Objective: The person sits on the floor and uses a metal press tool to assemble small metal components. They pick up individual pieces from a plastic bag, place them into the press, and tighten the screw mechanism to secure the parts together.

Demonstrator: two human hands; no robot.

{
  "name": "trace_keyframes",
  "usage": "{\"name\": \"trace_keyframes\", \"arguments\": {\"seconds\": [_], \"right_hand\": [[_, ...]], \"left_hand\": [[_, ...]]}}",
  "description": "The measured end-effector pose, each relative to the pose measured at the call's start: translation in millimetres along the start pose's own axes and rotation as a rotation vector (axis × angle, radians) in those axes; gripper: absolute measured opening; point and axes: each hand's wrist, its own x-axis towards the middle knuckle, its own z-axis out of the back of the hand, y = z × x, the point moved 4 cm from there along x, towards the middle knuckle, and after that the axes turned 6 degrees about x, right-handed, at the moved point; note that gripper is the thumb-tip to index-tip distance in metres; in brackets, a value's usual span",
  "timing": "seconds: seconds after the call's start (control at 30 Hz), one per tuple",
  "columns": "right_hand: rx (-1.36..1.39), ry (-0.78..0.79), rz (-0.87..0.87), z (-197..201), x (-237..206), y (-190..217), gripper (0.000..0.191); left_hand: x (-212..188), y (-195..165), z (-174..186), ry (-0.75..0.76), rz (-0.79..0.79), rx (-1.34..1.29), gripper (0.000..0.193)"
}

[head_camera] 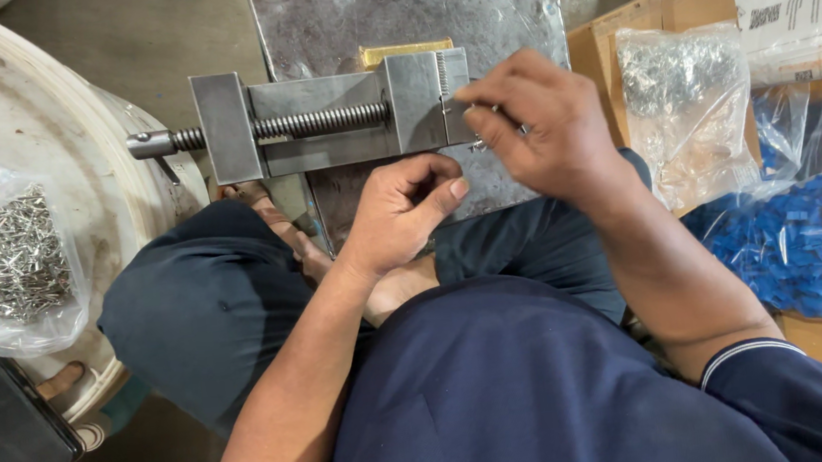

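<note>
A grey metal vise (320, 119) with a threaded screw lies across a steel plate (410, 10) in front of my crossed legs. My right hand (541, 123) is at the vise's right jaw, its fingertips pinching a small metal piece (476, 141) against the jaw. Just below the vise, my left hand (404, 212) is loosely curled, thumb against forefinger; whether it holds anything small I cannot tell.
A clear bag of small metal pins (2, 260) rests on a white round drum (71, 143) at the left. At the right are a bag of metal parts (680, 105), a bag of blue plastic pieces (804, 243) and a cardboard box (671, 10). A black object (3, 426) lies at lower left.
</note>
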Motion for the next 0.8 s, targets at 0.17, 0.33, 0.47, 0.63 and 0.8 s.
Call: {"name": "trace_keyframes", "arguments": {"seconds": [0.17,0.33,0.47,0.63,0.8], "right_hand": [[0.118,-0.153,-0.198,3.1,-42.1,-33.6,0.011],[0.075,-0.146,-0.300,-13.6,-83.7,-41.0,0.012],[0.046,-0.171,-0.371,-16.1,-89.4,-44.3,0.018],[-0.074,-0.150,-0.260,-13.9,-79.8,-44.5,0.013],[0.004,-0.190,-0.261,-9.4,-81.3,-45.5,0.011]], "left_hand": [[-4.3,-0.9,-0.4,-0.030,-0.058,0.065,0.015],[-4.7,-1.6,-2.5,-0.009,-0.033,0.055,0.015],[-3.5,-5.0,-4.3,-0.009,-0.050,0.131,0.016],[-3.1,-3.9,-7.8,-0.018,-0.057,0.187,0.015],[-3.4,-5.1,-15.9,-0.042,-0.083,0.256,0.011]]}}
